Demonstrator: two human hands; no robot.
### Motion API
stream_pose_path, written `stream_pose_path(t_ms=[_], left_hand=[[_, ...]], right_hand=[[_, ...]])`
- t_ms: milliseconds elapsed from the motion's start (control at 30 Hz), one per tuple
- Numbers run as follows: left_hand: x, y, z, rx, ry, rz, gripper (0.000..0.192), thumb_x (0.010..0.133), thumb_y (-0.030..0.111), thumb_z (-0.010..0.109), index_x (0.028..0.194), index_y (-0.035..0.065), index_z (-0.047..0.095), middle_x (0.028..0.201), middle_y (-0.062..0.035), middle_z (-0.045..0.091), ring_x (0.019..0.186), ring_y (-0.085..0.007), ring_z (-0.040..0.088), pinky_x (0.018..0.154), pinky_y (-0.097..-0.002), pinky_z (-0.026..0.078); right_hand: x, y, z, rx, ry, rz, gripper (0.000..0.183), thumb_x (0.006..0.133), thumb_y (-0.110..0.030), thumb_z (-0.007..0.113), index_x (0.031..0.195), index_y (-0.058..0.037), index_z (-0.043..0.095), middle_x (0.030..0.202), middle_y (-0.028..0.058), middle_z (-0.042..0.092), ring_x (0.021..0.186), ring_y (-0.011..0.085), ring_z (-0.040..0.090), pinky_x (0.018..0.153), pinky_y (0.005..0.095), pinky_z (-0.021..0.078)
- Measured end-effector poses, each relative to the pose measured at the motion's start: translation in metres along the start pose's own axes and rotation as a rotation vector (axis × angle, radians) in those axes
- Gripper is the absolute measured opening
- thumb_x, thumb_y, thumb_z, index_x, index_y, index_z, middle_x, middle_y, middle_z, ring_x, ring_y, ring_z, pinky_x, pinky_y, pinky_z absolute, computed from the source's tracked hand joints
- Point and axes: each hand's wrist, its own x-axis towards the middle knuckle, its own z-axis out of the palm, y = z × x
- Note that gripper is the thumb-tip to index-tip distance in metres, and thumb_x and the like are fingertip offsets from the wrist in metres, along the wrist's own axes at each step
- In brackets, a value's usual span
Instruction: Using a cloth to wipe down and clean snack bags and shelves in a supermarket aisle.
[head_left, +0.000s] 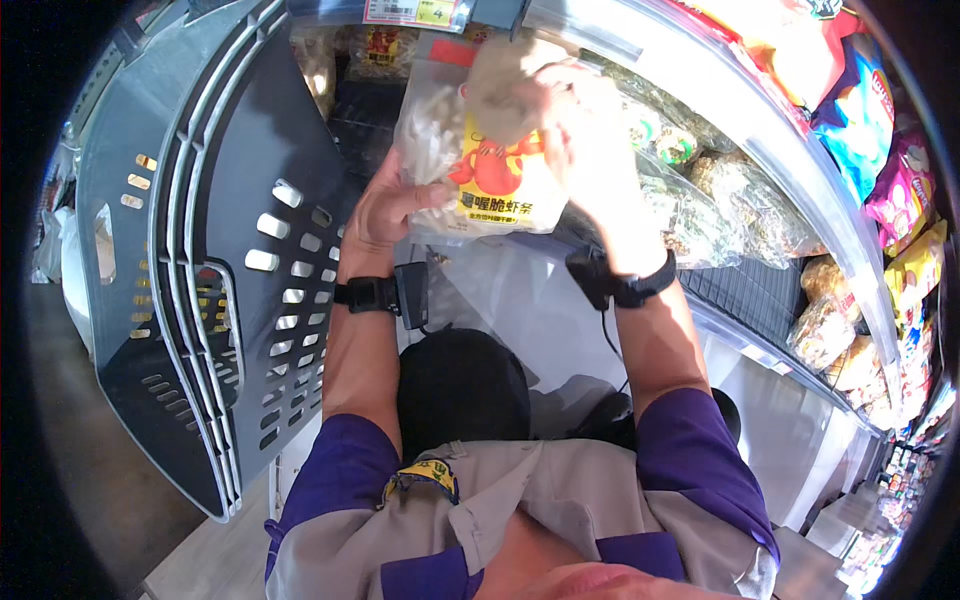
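Observation:
A clear plastic bag of pale snack sticks, with a yellow label and a red cartoon shrimp, is held up at the front of a shelf. My left hand grips its lower left side, thumb across the front. At the bag's upper right is my right hand, washed out by bright light. Its fingers hold what looks like a beige cloth, blurred and lying against the bag's upper front. Black straps with small devices circle both wrists.
Dark grey perforated plastic crates stand upright close on my left. Bagged snacks lie on the black ribbed shelf to the right. A clear curved shelf guard runs past them, with chip bags beyond. A price tag hangs above.

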Motion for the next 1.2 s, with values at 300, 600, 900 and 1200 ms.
stream_pose_path(t_ms=[300, 600, 900, 1200], left_hand=[[0.009, -0.007, -0.001, 0.018, 0.109, -0.025, 0.074, 0.080, 0.013, 0.070, 0.144, 0.0029, 0.034, 0.132, -0.0104, 0.054, 0.117, -0.0215, 0.054, 0.101, -0.0351, 0.042], [0.004, -0.027, -0.014, -0.231, 0.224, -0.032, 0.065, 0.084, 0.007, 0.063, 0.142, -0.0009, 0.036, 0.132, -0.0133, 0.053, 0.119, -0.0219, 0.054, 0.102, -0.0336, 0.042], [0.019, -0.036, -0.037, -0.536, 0.418, -0.056, 0.050, 0.088, 0.016, 0.069, 0.132, 0.0042, 0.048, 0.124, -0.0070, 0.060, 0.109, -0.0185, 0.060, 0.093, -0.0328, 0.049], [0.029, -0.009, -0.023, -0.044, 0.382, 0.151, 0.060, 0.087, 0.016, 0.071, 0.136, 0.0013, 0.041, 0.124, -0.0100, 0.059, 0.113, -0.0184, 0.058, 0.095, -0.0324, 0.046]], right_hand=[[-0.013, 0.028, -0.028, -0.058, 0.026, 0.086, 0.021, 0.092, -0.009, 0.052, 0.106, -0.0051, 0.067, 0.100, 0.0138, 0.067, 0.094, 0.0239, 0.062, 0.081, 0.0343, 0.0486], [-0.025, -0.040, -0.012, 0.203, -0.067, 0.077, 0.024, 0.076, 0.002, 0.060, 0.098, -0.0047, 0.066, 0.101, 0.0138, 0.057, 0.092, 0.0320, 0.056, 0.081, 0.0398, 0.0456], [-0.073, -0.042, 0.003, 0.388, -0.370, 0.165, 0.024, 0.070, 0.000, 0.057, 0.091, -0.0075, 0.066, 0.096, 0.0120, 0.062, 0.090, 0.0338, 0.058, 0.078, 0.0404, 0.0504], [-0.008, -0.013, -0.018, 0.510, -0.297, 0.895, 0.043, 0.092, -0.027, 0.058, 0.120, 0.0059, 0.057, 0.087, 0.0084, 0.063, 0.076, 0.0128, 0.057, 0.069, 0.0251, 0.0462]])
